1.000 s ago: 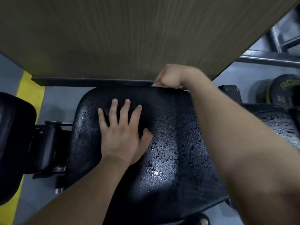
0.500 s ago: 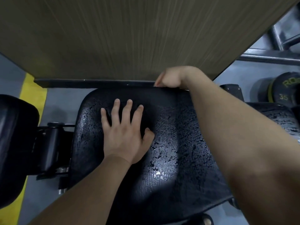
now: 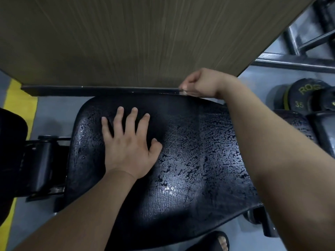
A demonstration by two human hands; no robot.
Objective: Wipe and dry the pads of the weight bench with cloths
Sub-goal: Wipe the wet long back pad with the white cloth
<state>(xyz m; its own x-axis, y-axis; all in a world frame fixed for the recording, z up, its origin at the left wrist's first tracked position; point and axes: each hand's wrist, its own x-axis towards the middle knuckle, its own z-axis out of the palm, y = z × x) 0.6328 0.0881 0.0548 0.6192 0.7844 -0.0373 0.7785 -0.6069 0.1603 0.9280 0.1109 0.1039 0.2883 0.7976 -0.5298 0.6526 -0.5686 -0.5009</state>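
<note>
The camera is sitting on the person's head. It is looking forward and down from very near, right over both arms. The left hand (image 3: 126,147) is showing in the middle, and the right hand (image 3: 199,84) farther up. The black pad (image 3: 190,160) is filling the view under the hands. A brown wall (image 3: 126,33) is filling the top, past the hands.
</note>
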